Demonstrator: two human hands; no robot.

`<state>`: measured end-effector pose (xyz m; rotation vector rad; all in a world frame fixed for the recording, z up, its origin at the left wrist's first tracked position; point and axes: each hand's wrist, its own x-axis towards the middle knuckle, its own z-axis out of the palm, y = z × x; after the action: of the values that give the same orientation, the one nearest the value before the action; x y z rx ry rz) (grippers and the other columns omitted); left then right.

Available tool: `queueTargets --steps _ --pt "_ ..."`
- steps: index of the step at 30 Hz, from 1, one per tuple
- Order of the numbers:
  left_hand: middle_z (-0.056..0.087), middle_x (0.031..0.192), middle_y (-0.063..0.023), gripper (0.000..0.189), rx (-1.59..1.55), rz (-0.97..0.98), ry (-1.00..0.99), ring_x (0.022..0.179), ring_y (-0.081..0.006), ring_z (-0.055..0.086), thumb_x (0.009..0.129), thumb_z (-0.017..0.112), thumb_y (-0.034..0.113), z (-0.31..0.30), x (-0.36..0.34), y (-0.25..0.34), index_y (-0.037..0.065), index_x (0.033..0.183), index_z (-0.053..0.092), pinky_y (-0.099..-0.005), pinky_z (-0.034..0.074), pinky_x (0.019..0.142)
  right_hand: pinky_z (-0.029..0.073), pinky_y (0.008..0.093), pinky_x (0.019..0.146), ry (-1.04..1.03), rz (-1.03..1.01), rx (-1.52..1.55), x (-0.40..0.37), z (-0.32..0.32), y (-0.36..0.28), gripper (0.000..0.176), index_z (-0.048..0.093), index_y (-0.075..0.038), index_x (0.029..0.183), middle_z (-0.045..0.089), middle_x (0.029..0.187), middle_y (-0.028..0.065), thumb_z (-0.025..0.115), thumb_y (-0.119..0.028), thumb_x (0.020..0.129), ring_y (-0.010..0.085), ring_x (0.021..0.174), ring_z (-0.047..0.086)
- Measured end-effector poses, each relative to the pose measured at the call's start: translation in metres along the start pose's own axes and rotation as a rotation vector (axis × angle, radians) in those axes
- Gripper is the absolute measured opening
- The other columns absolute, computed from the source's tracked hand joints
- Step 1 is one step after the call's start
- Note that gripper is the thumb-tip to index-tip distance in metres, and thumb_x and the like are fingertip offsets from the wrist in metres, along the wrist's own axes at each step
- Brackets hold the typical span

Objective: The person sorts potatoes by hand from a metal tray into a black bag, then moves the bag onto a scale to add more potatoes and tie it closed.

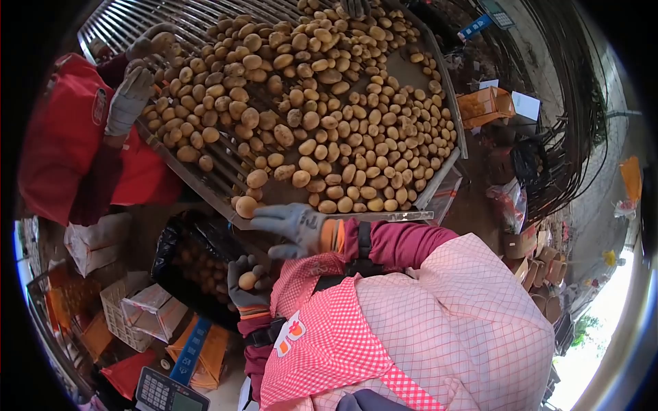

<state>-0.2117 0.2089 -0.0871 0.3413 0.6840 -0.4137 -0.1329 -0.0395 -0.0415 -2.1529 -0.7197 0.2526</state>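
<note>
Head view, looking down past a pink checked apron [425, 308]. Left hand [240, 294], gloved, held low above the black sack [179, 250], fingers curled round a small potato [248, 280] cupped in the palm, seemingly kept apart from the heap. Right hand [296, 226], gloved too, stretched to the near corner of the slatted tray [384, 216], fingers spread and nearly straight, gripping nothing, tips at or just beside an edge potato [245, 206]. Across the heap, a co-worker's gloved hand [129, 99] among the potatoes
</note>
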Motion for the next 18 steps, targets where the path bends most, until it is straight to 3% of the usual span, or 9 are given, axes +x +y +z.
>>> queueTargets --steps 1,3,5,7,11,13,15,17,18 --pt "0.071 0.097 -0.0052 0.029 0.004 -0.010 -0.006 0.074 -0.0191 0.066 0.098 0.060 0.039 -0.018 -0.001 0.003 0.011 0.102 0.068 -0.0265 0.048 0.051 0.042 0.0498 0.106 0.063 0.095 -0.046 -0.017 -0.001 0.020 0.070 0.049 -0.008 0.142 0.044 0.148 0.0229 0.067 -0.047 0.087 0.0416 0.127 0.052" --pt "0.071 0.096 -0.0035 0.027 0.046 0.082 0.212 0.072 -0.0171 0.065 0.096 0.063 0.038 -0.057 -0.007 0.010 0.011 0.098 0.067 -0.0223 0.042 0.043 0.039 0.0470 0.109 0.099 0.213 -0.321 -0.058 -0.011 0.056 0.074 0.048 -0.008 0.142 0.046 0.147 0.0205 0.063 -0.054 0.086 0.0388 0.131 0.048" --pt "0.071 0.094 -0.0038 0.027 -0.054 0.047 0.222 0.074 -0.0189 0.067 0.094 0.065 0.037 -0.084 -0.021 0.027 0.011 0.100 0.068 -0.0242 0.047 0.045 0.035 0.0470 0.111 0.034 0.324 -0.399 -0.097 -0.013 0.073 0.073 0.048 -0.010 0.143 0.044 0.149 0.0186 0.062 -0.055 0.086 0.0362 0.136 0.045" --pt "0.070 0.092 -0.0019 0.027 -0.165 0.265 0.503 0.077 -0.0208 0.068 0.093 0.066 0.037 -0.115 -0.029 0.043 0.011 0.102 0.067 -0.0274 0.053 0.048 0.030 0.0486 0.114 -0.042 0.282 -0.718 -0.125 -0.004 0.087 0.073 0.047 -0.012 0.144 0.041 0.152 0.0163 0.059 -0.057 0.088 0.0338 0.141 0.040" --pt "0.070 0.092 -0.0003 0.026 -0.235 0.355 0.423 0.081 -0.0214 0.069 0.093 0.066 0.037 -0.161 -0.049 0.084 0.012 0.103 0.067 -0.0299 0.057 0.052 0.026 0.0496 0.116 -0.053 0.265 -0.824 -0.131 0.007 0.086 0.073 0.045 -0.015 0.146 0.038 0.155 0.0145 0.057 -0.058 0.088 0.0321 0.145 0.035" --pt "0.070 0.093 0.0008 0.025 -0.205 0.388 0.462 0.082 -0.0194 0.068 0.093 0.066 0.036 -0.145 -0.056 0.096 0.013 0.103 0.067 -0.0303 0.058 0.053 0.032 0.0501 0.112 0.084 0.222 -0.790 -0.131 0.009 0.091 0.077 0.049 -0.012 0.141 0.042 0.150 0.0162 0.065 -0.057 0.081 0.0345 0.139 0.041" --pt "0.067 0.088 0.0015 0.023 -0.189 0.413 0.440 0.074 -0.0163 0.064 0.094 0.065 0.035 -0.154 -0.051 0.092 0.013 0.102 0.066 -0.0292 0.053 0.050 0.032 0.0501 0.112 0.086 0.202 -0.783 -0.132 0.008 0.090 0.078 0.049 -0.012 0.142 0.042 0.151 0.0168 0.066 -0.057 0.080 0.0346 0.139 0.041" --pt "0.063 0.083 0.0017 0.024 -0.049 0.289 0.020 0.065 -0.0148 0.057 0.096 0.061 0.038 -0.176 -0.039 0.080 0.014 0.100 0.065 -0.0268 0.045 0.047 0.024 0.0487 0.118 -0.028 0.300 -0.801 -0.130 0.006 0.088 0.078 0.042 -0.015 0.148 0.036 0.156 0.0142 0.056 -0.063 0.088 0.0319 0.145 0.034" --pt "0.059 0.075 0.0021 0.027 -0.028 0.189 0.137 0.061 -0.0145 0.053 0.097 0.057 0.041 -0.141 -0.048 0.063 0.015 0.098 0.065 -0.0259 0.040 0.046 0.024 0.0487 0.118 -0.026 0.289 -0.803 -0.131 0.006 0.087 0.078 0.042 -0.015 0.148 0.036 0.156 0.0142 0.056 -0.063 0.088 0.0319 0.145 0.034"
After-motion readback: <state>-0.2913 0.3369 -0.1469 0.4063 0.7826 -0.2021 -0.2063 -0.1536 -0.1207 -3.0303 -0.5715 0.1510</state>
